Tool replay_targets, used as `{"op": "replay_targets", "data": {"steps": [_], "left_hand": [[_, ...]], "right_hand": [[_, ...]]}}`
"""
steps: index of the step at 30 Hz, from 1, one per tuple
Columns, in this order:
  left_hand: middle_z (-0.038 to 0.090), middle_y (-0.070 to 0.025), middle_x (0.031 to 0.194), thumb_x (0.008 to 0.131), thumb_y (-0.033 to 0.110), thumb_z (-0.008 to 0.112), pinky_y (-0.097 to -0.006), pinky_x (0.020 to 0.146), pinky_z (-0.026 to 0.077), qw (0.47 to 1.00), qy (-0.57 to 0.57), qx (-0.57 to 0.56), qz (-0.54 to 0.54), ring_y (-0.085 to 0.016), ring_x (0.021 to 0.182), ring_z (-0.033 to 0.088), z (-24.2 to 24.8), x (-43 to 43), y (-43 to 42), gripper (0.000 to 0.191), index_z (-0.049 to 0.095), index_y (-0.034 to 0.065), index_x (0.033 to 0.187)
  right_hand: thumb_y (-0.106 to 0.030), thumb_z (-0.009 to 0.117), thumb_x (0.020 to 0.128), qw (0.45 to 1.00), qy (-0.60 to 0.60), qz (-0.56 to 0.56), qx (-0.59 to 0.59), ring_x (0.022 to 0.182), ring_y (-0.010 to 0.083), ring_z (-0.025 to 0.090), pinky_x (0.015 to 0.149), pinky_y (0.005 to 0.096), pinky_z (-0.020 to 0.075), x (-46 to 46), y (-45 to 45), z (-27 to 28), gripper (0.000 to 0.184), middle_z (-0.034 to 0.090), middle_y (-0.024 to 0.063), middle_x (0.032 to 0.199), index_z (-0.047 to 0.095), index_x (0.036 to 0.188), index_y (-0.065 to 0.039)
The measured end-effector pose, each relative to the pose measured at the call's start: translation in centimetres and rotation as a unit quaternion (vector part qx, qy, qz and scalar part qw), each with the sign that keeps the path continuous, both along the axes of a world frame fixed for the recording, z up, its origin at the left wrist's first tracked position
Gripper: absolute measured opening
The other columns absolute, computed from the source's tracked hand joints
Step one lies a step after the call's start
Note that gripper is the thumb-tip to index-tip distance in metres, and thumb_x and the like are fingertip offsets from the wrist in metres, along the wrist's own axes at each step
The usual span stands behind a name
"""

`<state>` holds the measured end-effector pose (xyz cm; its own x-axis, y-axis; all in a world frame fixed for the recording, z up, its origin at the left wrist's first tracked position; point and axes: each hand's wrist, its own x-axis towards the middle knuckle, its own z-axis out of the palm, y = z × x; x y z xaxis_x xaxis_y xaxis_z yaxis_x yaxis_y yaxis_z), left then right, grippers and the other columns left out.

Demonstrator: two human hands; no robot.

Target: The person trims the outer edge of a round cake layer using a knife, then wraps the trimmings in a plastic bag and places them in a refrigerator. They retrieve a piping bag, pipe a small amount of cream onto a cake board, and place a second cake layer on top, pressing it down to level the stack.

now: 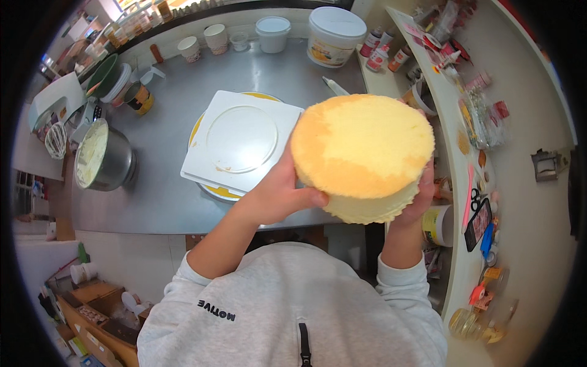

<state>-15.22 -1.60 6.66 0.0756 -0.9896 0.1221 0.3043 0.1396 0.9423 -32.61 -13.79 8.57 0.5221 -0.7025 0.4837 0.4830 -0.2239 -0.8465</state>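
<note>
A round yellow sponge cake (364, 144) is held up between both hands, its top golden at the edges and its side ridged at the bottom. My left hand (286, 192) grips its left side, with the thumb on the lower front edge. On the other side, my right hand (422, 197) supports the cake, its fingers partly hidden behind it. Left of the cake, a white square board (229, 142) with a raised ring lies on a round stand (197, 130) with a yellow surface. Pale crumbs stick to the board.
A metal mixing bowl (117, 158) of whipped cream stands at the left, near a wire whisk (56, 140). Behind the cake lies a piping bag (336, 86). A lidded white bucket (335, 39) and paper cups (215, 39) line the back. The right shelf (458, 268) holds scissors, a phone and bottles.
</note>
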Motion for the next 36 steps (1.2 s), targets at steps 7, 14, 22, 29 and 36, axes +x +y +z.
{"op": "replay_targets", "data": {"steps": [7,14,22,29,36], "left_hand": [[0.027,-0.0137,0.147,0.055,0.021,0.090,-0.0393,0.110,0.026,0.965,-0.140,-0.094,0.198,-0.027,0.136,0.028,-0.4,2.9,2.4,0.131,0.000,0.0051,0.148],[0.035,-0.0181,0.142,0.055,0.036,0.088,-0.0466,0.112,0.020,0.877,-0.391,-0.083,0.268,-0.036,0.132,0.033,-1.4,9.1,2.7,0.123,0.012,0.0043,0.146],[0.041,-0.0114,0.138,0.058,0.028,0.084,-0.0540,0.114,0.007,0.836,-0.493,-0.003,0.240,-0.033,0.131,0.035,-3.0,15.2,3.8,0.105,0.025,0.0105,0.143],[0.043,-0.0099,0.137,0.060,0.036,0.083,-0.0577,0.113,0.004,0.852,-0.480,0.055,0.203,-0.030,0.131,0.037,-7.6,17.8,4.6,0.104,0.024,0.0099,0.142],[0.037,-0.0165,0.141,0.059,0.028,0.083,-0.0539,0.114,0.003,0.851,-0.488,0.072,0.178,-0.033,0.133,0.034,-10.0,18.8,4.7,0.107,0.021,0.0019,0.143]], "right_hand": [[-0.052,0.030,0.095,0.978,0.154,0.141,0.025,0.135,0.0259,0.034,0.111,0.0376,0.0260,2.5,0.0,2.0,0.075,0.031,0.0155,0.148,0.020,0.145,0.004],[-0.041,0.031,0.096,0.991,0.073,0.026,0.110,0.127,0.0268,0.044,0.105,0.0399,0.0366,11.7,2.0,-1.0,0.060,0.043,0.0165,0.137,0.033,0.138,0.002],[-0.008,0.041,0.089,0.989,0.076,0.012,0.130,0.108,0.0163,0.053,0.094,0.0292,0.0430,18.3,1.8,-5.5,0.046,0.054,0.0124,0.123,0.041,0.134,0.001],[-0.003,0.039,0.087,0.977,0.107,0.002,0.182,0.109,0.0160,0.054,0.093,0.0276,0.0435,20.3,3.1,-10.1,0.048,0.054,0.0121,0.124,0.042,0.135,-0.001],[-0.002,0.038,0.086,0.976,0.118,-0.029,0.180,0.110,0.0163,0.054,0.094,0.0272,0.0430,20.7,3.7,-12.4,0.049,0.054,0.0120,0.124,0.044,0.134,-0.001]]}}
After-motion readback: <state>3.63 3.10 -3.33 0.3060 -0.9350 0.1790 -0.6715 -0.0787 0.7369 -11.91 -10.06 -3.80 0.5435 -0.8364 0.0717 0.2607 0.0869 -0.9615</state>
